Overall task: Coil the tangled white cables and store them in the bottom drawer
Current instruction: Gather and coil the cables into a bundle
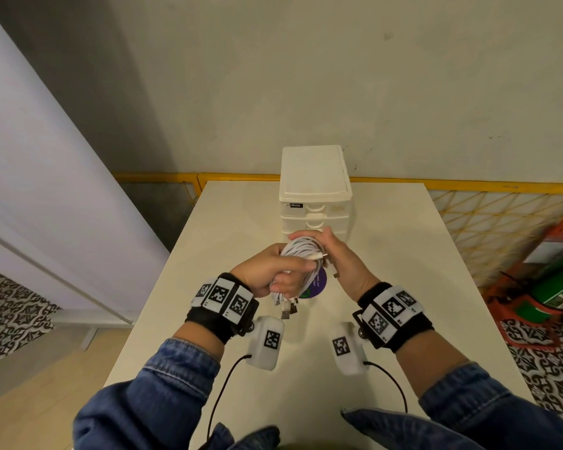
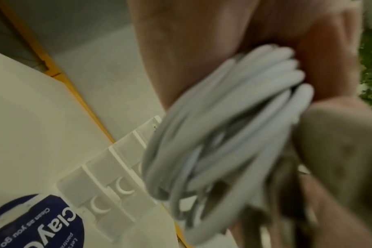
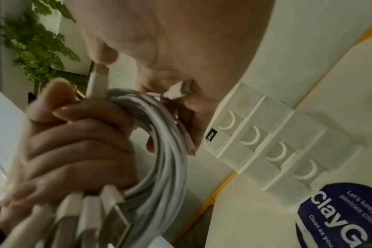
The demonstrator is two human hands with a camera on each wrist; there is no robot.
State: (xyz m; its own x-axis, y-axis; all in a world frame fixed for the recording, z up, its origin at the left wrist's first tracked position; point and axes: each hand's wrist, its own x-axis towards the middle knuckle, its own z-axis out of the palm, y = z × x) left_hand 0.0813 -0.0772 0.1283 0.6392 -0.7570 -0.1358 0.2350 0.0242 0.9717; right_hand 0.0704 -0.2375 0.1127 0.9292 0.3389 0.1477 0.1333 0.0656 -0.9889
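Left hand point(image 1: 267, 271) grips coiled white cables point(image 1: 301, 254); right hand point(image 1: 335, 258) cups the coil's far side. USB plugs point(image 1: 286, 308) dangle below grip. Closed drawer unit point(image 1: 316, 193) just beyond.

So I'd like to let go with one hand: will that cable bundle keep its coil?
Probably not: the white cables look floppy, loops held by left hand and right hand. Plug ends dangle, so they'd likely swing.
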